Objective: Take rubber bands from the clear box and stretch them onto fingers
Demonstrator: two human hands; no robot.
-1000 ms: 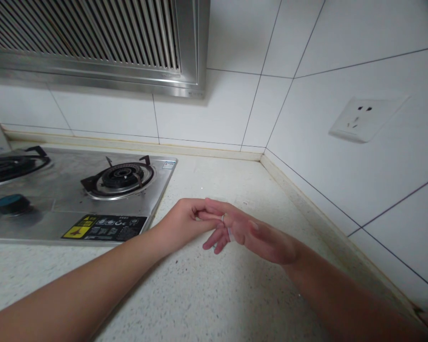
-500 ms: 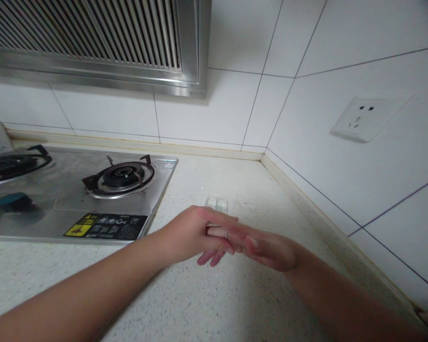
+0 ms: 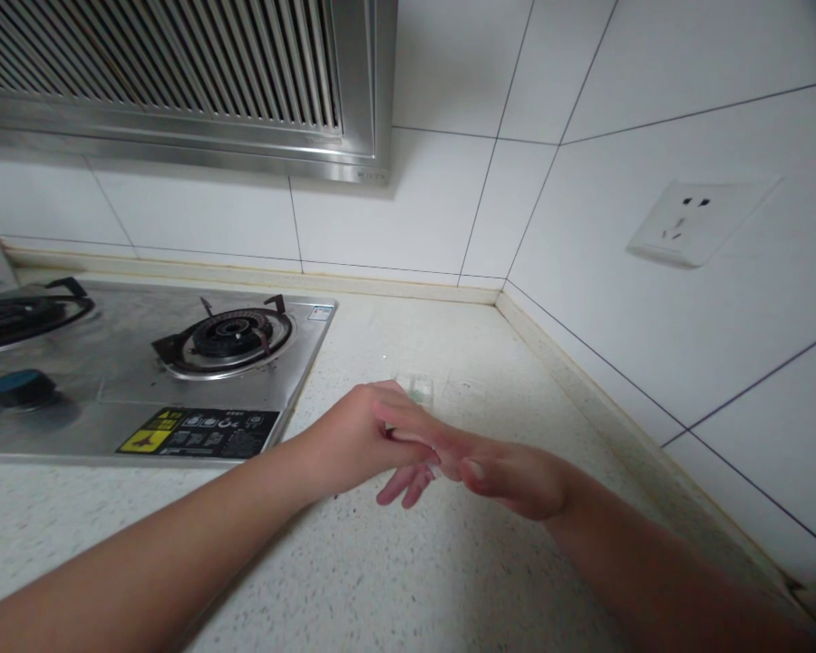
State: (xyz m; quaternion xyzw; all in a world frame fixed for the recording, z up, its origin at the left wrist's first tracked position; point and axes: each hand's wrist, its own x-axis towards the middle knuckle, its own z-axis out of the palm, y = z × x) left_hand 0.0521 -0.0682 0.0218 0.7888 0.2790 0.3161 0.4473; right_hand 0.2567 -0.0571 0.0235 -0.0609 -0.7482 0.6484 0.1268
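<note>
While the left hand (image 3: 354, 433) is clamped around fingers of the right hand (image 3: 500, 467), the ring that showed 0.5 s ago at their meeting point has dropped from clear view, so its place on the finger can no longer be read. It is probably under or beside the left thumb, but I cannot tell. Against 1 s ago, both hands sit slightly nearer, leaving a clear item (image 3: 422, 391) exposed just beyond them on the counter (image 3: 381, 580).

The right hand's own grip is loose and apart: its thumb stands free, and 2 fingertips (image 3: 392, 488) hang below the left hand over the counter.

Hard to make out is a pale patch between the fingers, perhaps only counter showing through. The left fingertips are hidden, the clear item's near edge is indistinct, and the hob (image 3: 119, 379), on the left, is cut off, as are both forearms.
</note>
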